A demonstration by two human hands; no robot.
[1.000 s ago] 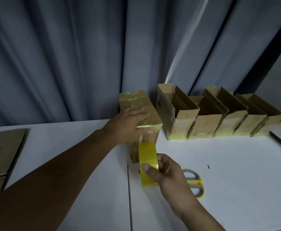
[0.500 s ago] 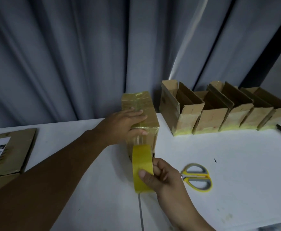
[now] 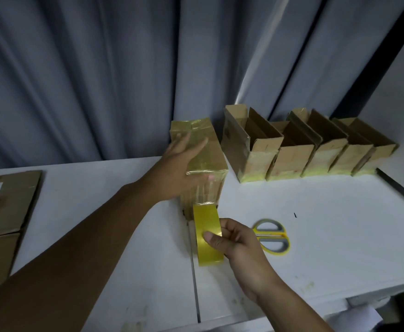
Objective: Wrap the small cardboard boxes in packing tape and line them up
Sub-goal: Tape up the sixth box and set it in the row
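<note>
Head view: left hand (image 3: pixel 179 168) presses flat, fingers straight, on the taped box (image 3: pixel 211 159) on the worktop (image 3: pixel 328 224); right hand (image 3: pixel 239 245) grips the yellow tape roll (image 3: pixel 205 226) in front of it.

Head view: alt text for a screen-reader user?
A person's left hand rests flat on a tape-wrapped cardboard box on a white table, while the right hand grips a roll of yellow packing tape at the box's near end. Five open-topped cardboard boxes line up to its right before a grey curtain; yellow-handled scissors lie beside the right hand.
</note>
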